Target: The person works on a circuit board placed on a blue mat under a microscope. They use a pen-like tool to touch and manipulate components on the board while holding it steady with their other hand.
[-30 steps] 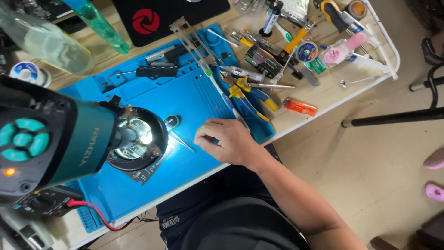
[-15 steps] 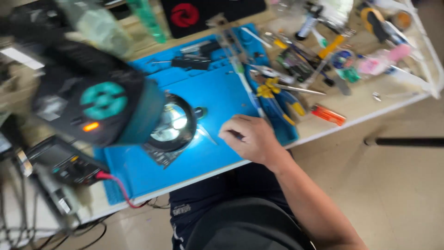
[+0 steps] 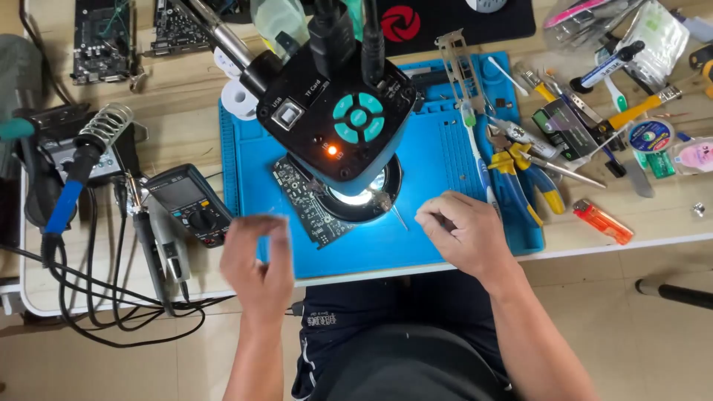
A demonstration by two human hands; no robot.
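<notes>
My right hand (image 3: pixel 462 239) rests on the blue work mat (image 3: pixel 438 160) near its front right, fingers curled closed. A dark speck shows between thumb and forefinger, too small to name. A thin metal probe (image 3: pixel 397 214) lies just left of it, pointing under the lit ring light (image 3: pixel 362 199) of the black and teal microscope camera (image 3: pixel 345 111). A dark circuit board (image 3: pixel 306 200) lies under that head. My left hand (image 3: pixel 256 261) hovers, blurred, over the mat's front left edge with fingers apart and nothing in it.
A multimeter (image 3: pixel 189 204) and a soldering iron in its coil stand (image 3: pixel 89 145) sit left, amid black cables. Pliers with yellow-blue handles (image 3: pixel 520 174), an orange lighter (image 3: pixel 601 221) and several screwdrivers crowd the right. The table edge (image 3: pixel 631 243) runs along the front.
The view has swung left, so the microscope head now sits centre. My left hand has come into view at the mat's front edge. My right hand stays on the mat.
</notes>
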